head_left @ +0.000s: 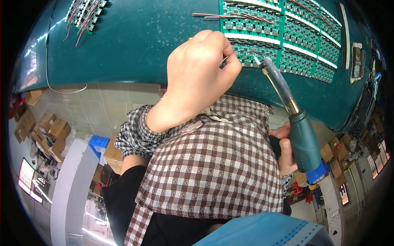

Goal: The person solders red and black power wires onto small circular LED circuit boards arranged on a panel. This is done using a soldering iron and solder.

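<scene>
My right hand [287, 153], partly hidden, is wrapped round the dark green handle of a soldering iron [303, 141]. A thin brass-coloured tube runs alongside the iron's metal shaft. Its tip points at the near edge of a panel of green circuit boards [283, 51], though whether it touches cannot be made out. My left hand [203, 67] is closed just left of that tip, thumb and forefinger pinched on a thin wire [224, 61]. Most of the wire is hidden by the fingers. Red and dark wires [246, 16] lie across the panel's upper left.
At the far left of the green table [135, 45] sits another group of boards with wires [86, 14]. A long pale strip [345, 35] and a worn small block [357, 61] lie right of the panel. Cardboard boxes [55, 131] stand on the floor beyond the table's near edge.
</scene>
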Demonstrator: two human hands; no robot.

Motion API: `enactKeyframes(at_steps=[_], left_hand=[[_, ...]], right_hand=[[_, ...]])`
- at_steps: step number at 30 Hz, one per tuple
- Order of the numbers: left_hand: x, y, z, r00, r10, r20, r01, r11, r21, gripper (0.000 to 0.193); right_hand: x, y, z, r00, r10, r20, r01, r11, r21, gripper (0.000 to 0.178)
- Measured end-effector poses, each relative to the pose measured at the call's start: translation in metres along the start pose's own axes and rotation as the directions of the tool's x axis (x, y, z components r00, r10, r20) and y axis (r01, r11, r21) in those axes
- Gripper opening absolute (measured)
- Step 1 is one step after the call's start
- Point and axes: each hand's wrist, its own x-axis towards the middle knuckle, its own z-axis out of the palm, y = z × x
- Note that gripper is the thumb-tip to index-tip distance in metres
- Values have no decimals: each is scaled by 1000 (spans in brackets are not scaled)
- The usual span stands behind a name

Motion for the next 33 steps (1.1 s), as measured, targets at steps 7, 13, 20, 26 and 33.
enactKeyframes(at_steps=[7,13,20,26,33], left_hand=[[3,-1,-4,998,24,59,-25,1000,10,12],[41,-12,-40,993,69,-96,-69,998,1,14],[111,-55,-40,978,170,-125,-101,898,429,15],[109,-67,-35,970,182,-159,-98,897,432,15],[110,-64,-42,973,204,-110,-140,896,421,12]], right_hand=[[15,0,-2,996,-69,-50,71,997,36,38],[28,9,-10,987,-129,-98,142,979,145,32],[37,11,-13,990,-116,-80,129,973,191,32],[46,9,-17,993,-36,-112,71,945,320,35],[47,9,-20,995,-12,-97,47,931,361,40]])
